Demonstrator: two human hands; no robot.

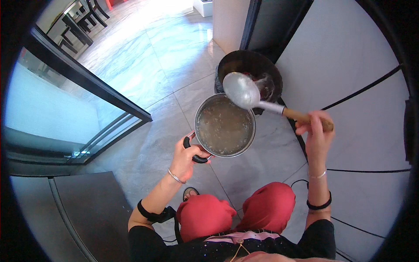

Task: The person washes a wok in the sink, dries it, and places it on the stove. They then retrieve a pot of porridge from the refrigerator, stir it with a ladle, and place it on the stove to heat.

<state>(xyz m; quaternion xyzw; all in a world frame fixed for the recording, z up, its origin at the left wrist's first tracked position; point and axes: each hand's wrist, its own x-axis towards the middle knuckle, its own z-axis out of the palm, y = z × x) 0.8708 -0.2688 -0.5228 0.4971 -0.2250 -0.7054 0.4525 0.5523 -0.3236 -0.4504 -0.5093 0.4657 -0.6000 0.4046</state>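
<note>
My left hand [188, 154] grips the black side handle [199, 159] of a round metal pot [253, 139]. Cloudy brownish liquid [226, 127] with pale bits floating in it fills much of the pot. In my right hand [316, 131] is the wooden handle [294, 114] of a large metal ladle [241, 90]. Its bowl hangs over the pot's far rim and partly over a dark round bin [226, 62] lined with a plastic bag. Reddish matter and clear plastic show inside the bin, partly hidden by the ladle.
White cabinet fronts [353, 137] rise close on the right, beyond the bin. At left stand a black-framed glass door [95, 78] and a dark grey cabinet or appliance [88, 209]. Grey tiles [167, 137] cover the floor. A table and chairs [78, 26] are farther off.
</note>
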